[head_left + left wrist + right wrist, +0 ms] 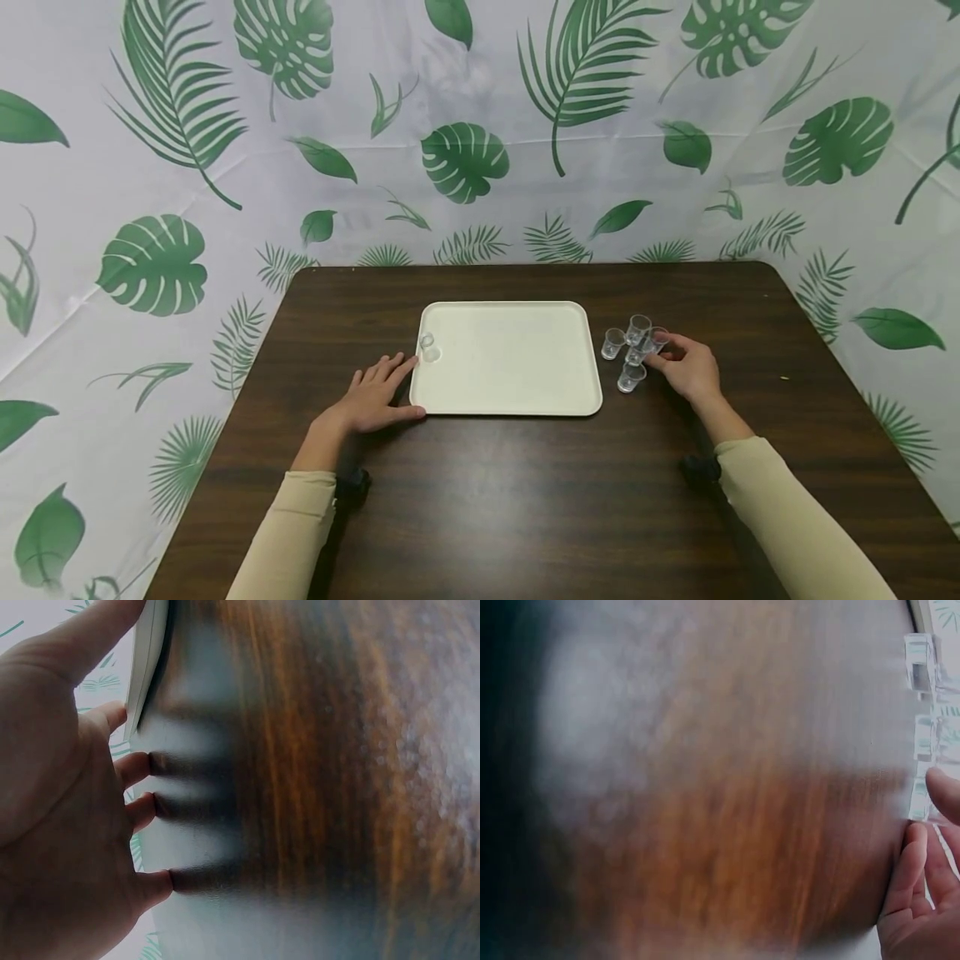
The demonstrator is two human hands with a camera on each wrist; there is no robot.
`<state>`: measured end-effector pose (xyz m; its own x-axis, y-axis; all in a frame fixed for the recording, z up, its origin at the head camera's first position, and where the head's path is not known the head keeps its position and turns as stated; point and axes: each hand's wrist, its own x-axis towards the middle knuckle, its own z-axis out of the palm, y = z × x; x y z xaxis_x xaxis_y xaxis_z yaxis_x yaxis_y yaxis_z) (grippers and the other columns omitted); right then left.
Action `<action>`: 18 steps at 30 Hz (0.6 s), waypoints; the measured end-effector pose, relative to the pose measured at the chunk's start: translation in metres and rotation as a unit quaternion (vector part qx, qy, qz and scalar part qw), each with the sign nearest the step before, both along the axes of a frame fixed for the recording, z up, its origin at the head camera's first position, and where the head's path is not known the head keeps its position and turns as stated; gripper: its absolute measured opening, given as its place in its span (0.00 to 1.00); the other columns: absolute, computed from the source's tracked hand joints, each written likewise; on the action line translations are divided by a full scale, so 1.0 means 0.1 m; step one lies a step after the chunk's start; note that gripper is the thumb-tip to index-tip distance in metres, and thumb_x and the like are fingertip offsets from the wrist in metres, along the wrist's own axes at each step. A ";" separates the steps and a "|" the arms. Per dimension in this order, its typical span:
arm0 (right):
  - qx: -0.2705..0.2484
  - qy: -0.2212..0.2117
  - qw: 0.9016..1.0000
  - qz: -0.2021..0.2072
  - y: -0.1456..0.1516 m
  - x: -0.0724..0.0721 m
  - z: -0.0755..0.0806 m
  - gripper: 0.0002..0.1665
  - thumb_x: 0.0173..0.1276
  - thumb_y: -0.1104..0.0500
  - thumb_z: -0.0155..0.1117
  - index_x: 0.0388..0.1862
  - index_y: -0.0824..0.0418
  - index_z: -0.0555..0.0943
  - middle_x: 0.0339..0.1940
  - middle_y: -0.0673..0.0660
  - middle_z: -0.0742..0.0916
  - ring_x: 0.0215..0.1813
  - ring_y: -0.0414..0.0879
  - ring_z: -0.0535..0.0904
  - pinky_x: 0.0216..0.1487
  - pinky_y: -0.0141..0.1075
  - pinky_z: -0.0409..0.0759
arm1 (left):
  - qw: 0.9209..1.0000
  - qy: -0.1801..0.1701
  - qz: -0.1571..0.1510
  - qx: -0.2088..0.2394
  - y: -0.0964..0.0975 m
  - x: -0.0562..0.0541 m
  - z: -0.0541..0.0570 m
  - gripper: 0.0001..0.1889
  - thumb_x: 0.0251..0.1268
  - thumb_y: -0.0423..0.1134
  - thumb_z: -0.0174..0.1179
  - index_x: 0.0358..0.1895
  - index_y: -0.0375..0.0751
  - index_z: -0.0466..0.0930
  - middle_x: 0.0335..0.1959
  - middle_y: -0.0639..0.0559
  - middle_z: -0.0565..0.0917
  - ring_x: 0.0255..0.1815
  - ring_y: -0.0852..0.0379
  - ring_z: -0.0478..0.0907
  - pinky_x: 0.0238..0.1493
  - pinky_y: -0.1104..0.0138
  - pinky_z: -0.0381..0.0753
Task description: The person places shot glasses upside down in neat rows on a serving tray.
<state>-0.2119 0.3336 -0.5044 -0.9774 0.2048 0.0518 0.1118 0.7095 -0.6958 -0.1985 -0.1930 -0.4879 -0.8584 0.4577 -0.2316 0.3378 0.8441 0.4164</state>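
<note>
A white rectangular tray (pixel 506 358) lies on the dark wood table. One small clear shot glass (pixel 427 342) stands near the tray's left edge. My left hand (pixel 375 396) is spread flat at the tray's left side, with thumb and index fingertip at its rim; the left wrist view shows the other fingertips on the tabletop. Just right of the tray, several clear shot glasses (pixel 613 342) stand close together. At the right of this cluster, my right hand (pixel 692 367) pinches a shot glass (pixel 657 338) between thumb and fingers.
The dark wood table (pixel 495 500) reaches back to a white cloth (pixel 465 225) printed with green leaves. Dark bands with wrist cameras sit at both wrists, below light sleeves (pixel 795 508).
</note>
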 end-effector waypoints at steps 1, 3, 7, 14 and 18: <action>0.001 0.002 1.000 -0.001 0.00 0.00 0.00 0.31 0.64 0.51 0.72 0.61 0.66 0.79 0.41 0.68 0.87 0.45 0.60 0.82 0.46 0.48 0.72 | 1.000 0.001 0.000 0.001 0.00 0.00 -0.01 0.51 0.62 0.68 0.58 0.80 0.49 0.44 0.79 0.39 0.46 0.78 0.36 0.39 0.67 0.32 0.38; 0.004 0.009 1.000 -0.001 0.00 0.00 -0.01 0.30 0.64 0.51 0.72 0.60 0.66 0.80 0.41 0.68 0.87 0.44 0.60 0.82 0.44 0.46 0.72 | 1.000 0.002 0.002 0.003 0.00 0.01 -0.01 0.51 0.62 0.68 0.58 0.80 0.49 0.44 0.79 0.40 0.46 0.78 0.36 0.39 0.67 0.32 0.38; -0.001 0.017 1.000 0.000 -0.01 0.00 -0.02 0.27 0.65 0.52 0.71 0.58 0.67 0.81 0.43 0.69 0.86 0.44 0.60 0.82 0.41 0.40 0.72 | 1.000 0.002 0.003 0.003 -0.01 0.01 -0.02 0.51 0.62 0.68 0.58 0.80 0.50 0.44 0.80 0.40 0.46 0.78 0.36 0.39 0.67 0.32 0.38; -0.058 0.022 0.998 -0.004 0.03 0.01 0.00 0.26 0.65 0.56 0.71 0.57 0.70 0.79 0.54 0.69 0.83 0.43 0.49 0.80 0.34 0.23 0.73 | 1.000 -0.003 0.001 0.001 0.00 0.00 -0.01 0.51 0.62 0.67 0.58 0.81 0.50 0.44 0.80 0.40 0.45 0.78 0.36 0.39 0.67 0.33 0.38; -0.122 0.012 0.992 0.000 0.07 0.04 0.04 0.27 0.66 0.59 0.70 0.59 0.72 0.76 0.51 0.69 0.83 0.36 0.32 0.78 0.31 0.26 0.79 | 1.000 -0.002 0.002 -0.001 0.00 0.00 0.00 0.51 0.62 0.68 0.58 0.80 0.50 0.44 0.79 0.40 0.46 0.78 0.36 0.39 0.67 0.33 0.38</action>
<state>-0.2084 0.3406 -0.5008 -0.9767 0.2132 0.0232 0.0934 0.5201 -0.8490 -0.1985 -0.1926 -0.4882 -0.8594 0.4537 -0.2358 0.3328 0.8464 0.4158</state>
